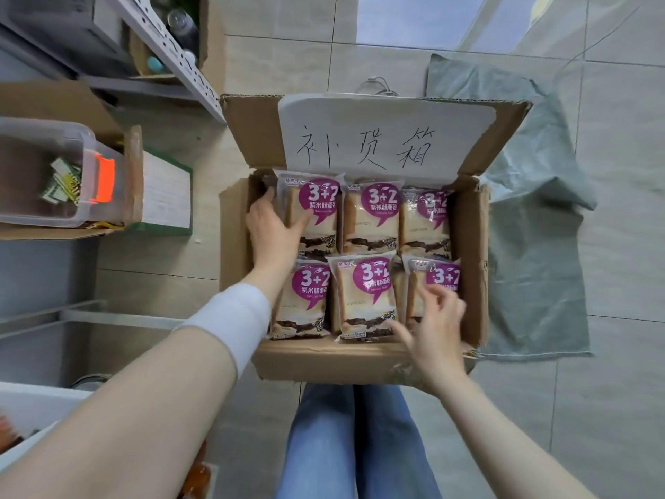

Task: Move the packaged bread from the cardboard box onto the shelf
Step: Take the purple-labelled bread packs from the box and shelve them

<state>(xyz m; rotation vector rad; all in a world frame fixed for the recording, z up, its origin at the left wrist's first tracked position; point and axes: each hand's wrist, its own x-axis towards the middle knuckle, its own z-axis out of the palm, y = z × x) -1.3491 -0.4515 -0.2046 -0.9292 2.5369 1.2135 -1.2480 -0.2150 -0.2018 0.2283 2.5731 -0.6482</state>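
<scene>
My left hand (275, 225) curled round far-left purple-labelled plastic bread packet (316, 214), thumb on its face, grip forming, not lifted. My right hand (433, 324) spread wide, fingertips brushing near-right packet (437, 286). All six packets lie in open brown cardboard box (471, 246). Step: first pick. Next: close grip, lift clear, carry left to grey metal shelf (169, 41).

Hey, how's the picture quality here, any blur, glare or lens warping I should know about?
Head view: wide-angle bending curves the grey metal shelf and floor tiles near the edges; the right hand has motion-blurred fingers, the left hand is sharper; soft glare sits on the glossy purple-labelled bread packets in the brown cardboard box; a bright window reflection washes the tiled floor at top.
</scene>
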